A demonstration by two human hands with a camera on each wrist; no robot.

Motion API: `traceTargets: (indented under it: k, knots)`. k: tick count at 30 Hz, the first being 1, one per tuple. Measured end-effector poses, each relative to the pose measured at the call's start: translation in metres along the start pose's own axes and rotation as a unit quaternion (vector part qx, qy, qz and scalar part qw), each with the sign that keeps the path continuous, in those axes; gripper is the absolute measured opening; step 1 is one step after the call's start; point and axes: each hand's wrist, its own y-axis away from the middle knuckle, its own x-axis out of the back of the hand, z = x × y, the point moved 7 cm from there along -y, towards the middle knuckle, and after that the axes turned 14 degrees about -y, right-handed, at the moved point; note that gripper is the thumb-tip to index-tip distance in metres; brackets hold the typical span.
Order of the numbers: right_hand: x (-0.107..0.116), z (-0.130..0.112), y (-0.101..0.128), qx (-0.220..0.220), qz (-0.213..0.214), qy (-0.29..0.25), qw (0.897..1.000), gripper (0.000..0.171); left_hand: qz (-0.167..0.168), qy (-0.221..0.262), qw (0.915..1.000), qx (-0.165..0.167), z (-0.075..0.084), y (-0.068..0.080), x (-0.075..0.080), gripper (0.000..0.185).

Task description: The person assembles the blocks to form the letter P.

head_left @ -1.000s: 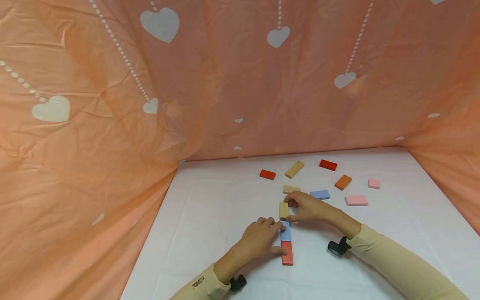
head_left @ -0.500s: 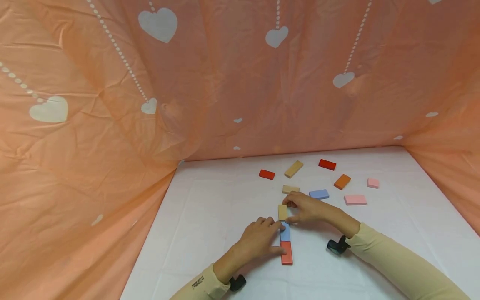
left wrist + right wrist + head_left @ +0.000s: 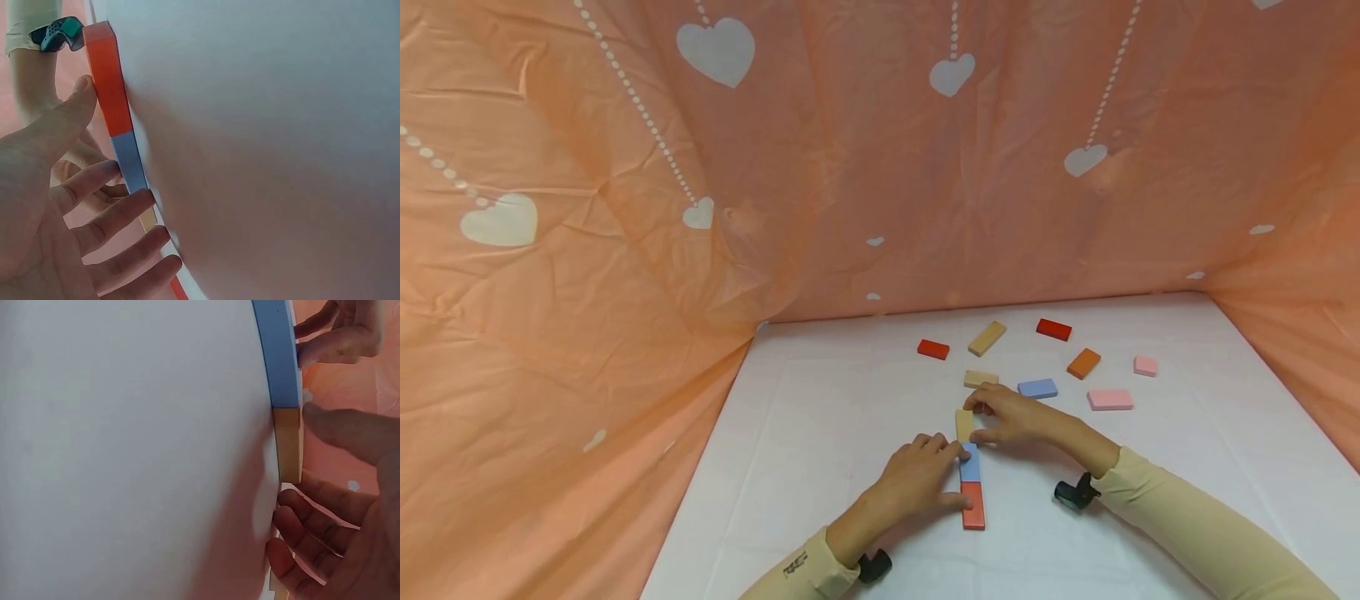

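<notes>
Pinching a tan block (image 3: 964, 424), the right hand (image 3: 1011, 417) set it end to end against the blue block (image 3: 970, 467) on the white worktop (image 3: 820, 433). Left hand (image 3: 917, 479) rested relaxed-fingered against the blue block and red block (image 3: 973, 506).

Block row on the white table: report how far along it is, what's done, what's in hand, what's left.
Done: a red block and a blue block lie end to end, steadied by the left hand. In hand: the right hand pinches a tan block against the blue one's far end; the right wrist view shows them meeting. Left: eight loose blocks lie beyond, among them a tan block and a pink block.
</notes>
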Motion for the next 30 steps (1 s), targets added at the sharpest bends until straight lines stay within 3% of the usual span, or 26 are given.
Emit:
traceTargets:
  k: [7, 22, 30]
  knots:
    - [0.0014, -0.0006, 0.0012, 0.02, 0.009, 0.0, 1.0, 0.044, -0.001, 0.002, 1.0, 0.001, -0.0004, -0.0013, -0.0007, 0.067]
    - [0.0015, -0.0014, 0.002, 0.005, 0.004, -0.013, 1.0, 0.045, -0.001, -0.011, 0.9999, -0.003, -0.001, -0.0035, 0.0018, 0.067]
    - [0.0034, 0.0023, 0.0002, 0.02, 0.002, -0.037, 0.999, 0.041, -0.002, -0.004, 1.0, 0.002, -0.0057, -0.0067, 0.0004, 0.073]
